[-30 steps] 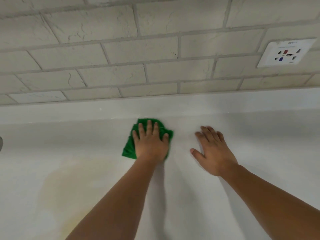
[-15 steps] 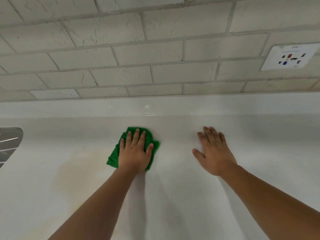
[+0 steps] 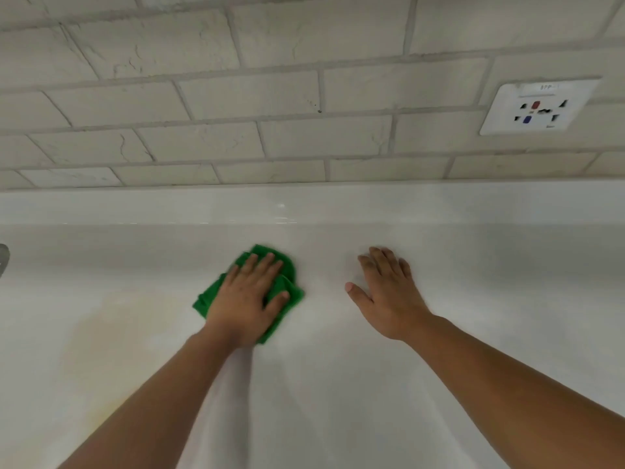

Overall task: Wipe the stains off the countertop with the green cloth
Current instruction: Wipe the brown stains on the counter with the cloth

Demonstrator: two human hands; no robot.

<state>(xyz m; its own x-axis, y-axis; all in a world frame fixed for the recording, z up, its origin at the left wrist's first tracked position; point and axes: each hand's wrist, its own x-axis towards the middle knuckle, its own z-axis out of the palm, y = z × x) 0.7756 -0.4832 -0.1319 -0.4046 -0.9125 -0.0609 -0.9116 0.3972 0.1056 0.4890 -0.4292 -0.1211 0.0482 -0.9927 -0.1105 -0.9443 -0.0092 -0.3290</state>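
A folded green cloth (image 3: 287,286) lies on the white countertop (image 3: 338,384) near its back edge. My left hand (image 3: 248,299) presses flat on the cloth, fingers spread over it, hiding most of it. My right hand (image 3: 385,292) rests flat on the bare countertop to the right of the cloth, fingers apart, holding nothing. A faint yellowish-brown stain (image 3: 111,340) spreads over the countertop to the left of the cloth.
A low white upstand (image 3: 338,204) runs along the back of the counter under a wall of pale brick tiles (image 3: 236,96). A white wall socket (image 3: 537,108) sits at the upper right. A grey metal edge (image 3: 3,258) shows at the far left.
My left hand has slid the cloth leftward across the counter over the last second, staying near the back edge. My right hand has stayed flat in place.
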